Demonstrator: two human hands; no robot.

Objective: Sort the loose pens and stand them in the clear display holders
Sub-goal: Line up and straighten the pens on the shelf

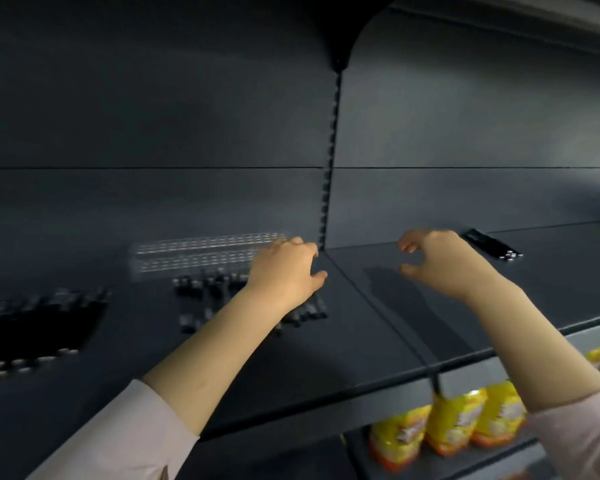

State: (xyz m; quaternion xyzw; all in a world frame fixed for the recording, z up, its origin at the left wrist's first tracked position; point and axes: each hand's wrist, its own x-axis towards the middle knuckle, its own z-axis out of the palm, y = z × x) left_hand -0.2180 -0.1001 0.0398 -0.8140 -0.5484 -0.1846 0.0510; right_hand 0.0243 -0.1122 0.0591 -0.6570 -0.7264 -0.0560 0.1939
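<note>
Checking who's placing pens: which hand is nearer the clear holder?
Left. The left hand is at the right end of the clear holder; the right hand hovers well off to its right.

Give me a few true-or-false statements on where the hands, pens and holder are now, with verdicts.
1. The right hand holds a pen. False: it holds nothing.
2. The clear holder sits left of the left hand. True.
3. The yellow bags sit beside the clear holder. False: they stand below the shelf that bears it.
4. A few black pens lie to the right of the right hand. True.
</note>
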